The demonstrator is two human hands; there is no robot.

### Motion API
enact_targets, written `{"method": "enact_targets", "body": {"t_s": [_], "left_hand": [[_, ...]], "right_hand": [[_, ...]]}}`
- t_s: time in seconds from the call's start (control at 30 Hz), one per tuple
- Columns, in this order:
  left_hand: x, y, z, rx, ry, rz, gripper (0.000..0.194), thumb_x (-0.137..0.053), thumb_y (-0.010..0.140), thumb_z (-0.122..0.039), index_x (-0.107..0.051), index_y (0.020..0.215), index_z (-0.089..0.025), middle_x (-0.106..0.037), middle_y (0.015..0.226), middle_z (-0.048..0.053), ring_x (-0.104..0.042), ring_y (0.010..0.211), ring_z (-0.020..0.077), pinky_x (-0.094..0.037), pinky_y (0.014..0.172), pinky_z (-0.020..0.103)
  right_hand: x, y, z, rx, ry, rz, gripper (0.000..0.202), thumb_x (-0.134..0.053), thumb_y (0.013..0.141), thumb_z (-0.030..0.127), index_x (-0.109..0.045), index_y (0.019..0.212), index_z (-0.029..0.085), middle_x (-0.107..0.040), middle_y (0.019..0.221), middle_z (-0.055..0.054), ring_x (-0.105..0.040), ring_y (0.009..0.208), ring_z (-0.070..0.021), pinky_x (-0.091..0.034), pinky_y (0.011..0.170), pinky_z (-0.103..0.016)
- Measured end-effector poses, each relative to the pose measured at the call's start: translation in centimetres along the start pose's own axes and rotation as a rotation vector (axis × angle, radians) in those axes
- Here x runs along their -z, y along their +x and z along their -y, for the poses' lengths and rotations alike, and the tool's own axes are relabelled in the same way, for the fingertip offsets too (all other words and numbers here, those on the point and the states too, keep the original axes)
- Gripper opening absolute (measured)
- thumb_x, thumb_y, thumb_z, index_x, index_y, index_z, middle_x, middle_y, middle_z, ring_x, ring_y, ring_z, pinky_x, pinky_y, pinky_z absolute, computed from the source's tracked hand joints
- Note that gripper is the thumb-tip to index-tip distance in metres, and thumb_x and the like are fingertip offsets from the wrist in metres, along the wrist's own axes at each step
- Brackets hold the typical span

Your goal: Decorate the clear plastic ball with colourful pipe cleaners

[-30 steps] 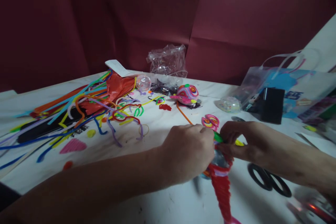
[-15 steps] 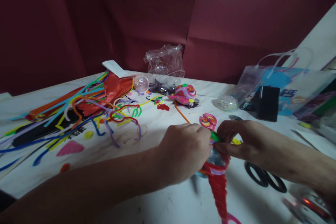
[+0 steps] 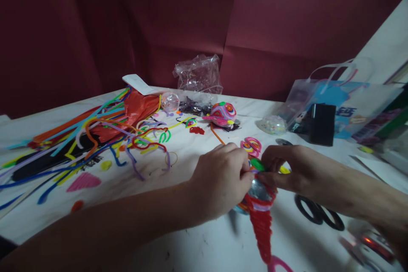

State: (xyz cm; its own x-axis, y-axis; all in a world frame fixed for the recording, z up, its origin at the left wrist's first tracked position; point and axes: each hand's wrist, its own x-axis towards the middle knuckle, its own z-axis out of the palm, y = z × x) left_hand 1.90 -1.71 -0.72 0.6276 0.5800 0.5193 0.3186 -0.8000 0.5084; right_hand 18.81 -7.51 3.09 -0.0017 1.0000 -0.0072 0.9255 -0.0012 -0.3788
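Between my hands is a clear plastic ball [image 3: 259, 190] decorated with pipe cleaners. A red pointed strip [image 3: 261, 233] hangs from it toward me, and a green oval [image 3: 256, 164] sits near its top. My left hand [image 3: 221, 178] is closed round the ball's left side, thumb against it. With thumb and fingers pinched at the top right edge, my right hand [image 3: 283, 165] also grips the ball; the exact contact is partly hidden. Just beyond lies a pink coiled pipe-cleaner piece [image 3: 251, 146]. Black-handled scissors [image 3: 318, 212] lie under my right forearm.
Loose pipe cleaners [image 3: 124, 131] and a red plastic wrapper [image 3: 137, 108] spread over the left. Farther back are a decorated ball [image 3: 223, 114], a clear ball [image 3: 170, 102] and a crumpled clear bag [image 3: 199, 76]. A black box [image 3: 322, 124] and a carrier bag [image 3: 360, 106] stand at right.
The view has shifted slightly. My left fingers have shifted a little, so the left thumb and more of the green oval show. Both hands still hold the ball.
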Motion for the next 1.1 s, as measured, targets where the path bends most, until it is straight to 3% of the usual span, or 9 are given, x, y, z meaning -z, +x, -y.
{"method": "enact_targets", "body": {"t_s": [0.13, 0.33, 0.73, 0.93, 1.1], "left_hand": [[0.0, 0.1, -0.1, 0.077, -0.13, 0.035, 0.014, -0.056, 0.07, -0.013, -0.045, 0.062, -0.017, -0.052, 0.073, -0.001, -0.051, 0.071, 0.0122, -0.038, 0.06, 0.024], [0.2, 0.3, -0.2, 0.098, -0.17, 0.067, 0.015, -0.055, 0.069, -0.012, -0.044, 0.061, -0.017, -0.05, 0.074, -0.001, -0.05, 0.073, 0.0128, -0.038, 0.063, 0.024], [0.4, 0.4, -0.3, 0.135, -0.172, 0.055, 0.015, -0.055, 0.066, -0.008, -0.044, 0.06, -0.017, -0.051, 0.073, 0.0, -0.05, 0.072, 0.0136, -0.04, 0.064, 0.025], [0.5, 0.6, 0.3, 0.135, -0.271, 0.073, 0.014, -0.052, 0.064, -0.004, -0.056, 0.068, -0.016, -0.058, 0.079, 0.002, -0.056, 0.08, 0.0151, -0.046, 0.074, 0.028], [0.0, 0.5, 1.0, 0.123, -0.406, 0.106, 0.017, -0.051, 0.067, -0.005, -0.06, 0.077, -0.015, -0.063, 0.097, 0.005, -0.059, 0.091, 0.0153, -0.046, 0.084, 0.028]], "right_hand": [[0.3, 0.0, 0.1, -0.052, -0.043, 0.119, 0.023, -0.05, 0.072, 0.041, -0.059, 0.073, 0.02, -0.065, 0.069, -0.003, -0.055, 0.06, -0.0196, -0.04, 0.053, -0.029], [0.6, 0.1, 0.2, -0.051, -0.024, 0.118, 0.022, -0.051, 0.074, 0.038, -0.059, 0.079, 0.019, -0.065, 0.073, -0.005, -0.057, 0.064, -0.0204, -0.042, 0.056, -0.029], [0.9, 0.4, 0.8, -0.017, -0.012, 0.118, 0.015, -0.054, 0.072, 0.033, -0.057, 0.072, 0.018, -0.063, 0.069, -0.003, -0.055, 0.063, -0.0182, -0.041, 0.055, -0.026], [1.0, 0.9, 0.2, -0.013, 0.016, 0.129, 0.02, -0.054, 0.072, 0.038, -0.057, 0.072, 0.018, -0.062, 0.069, -0.003, -0.054, 0.063, -0.0184, -0.042, 0.056, -0.027], [1.2, 0.7, -0.2, 0.011, 0.073, 0.139, 0.031, -0.048, 0.073, 0.042, -0.052, 0.091, 0.017, -0.063, 0.074, -0.004, -0.055, 0.063, -0.0185, -0.043, 0.055, -0.027]]}}
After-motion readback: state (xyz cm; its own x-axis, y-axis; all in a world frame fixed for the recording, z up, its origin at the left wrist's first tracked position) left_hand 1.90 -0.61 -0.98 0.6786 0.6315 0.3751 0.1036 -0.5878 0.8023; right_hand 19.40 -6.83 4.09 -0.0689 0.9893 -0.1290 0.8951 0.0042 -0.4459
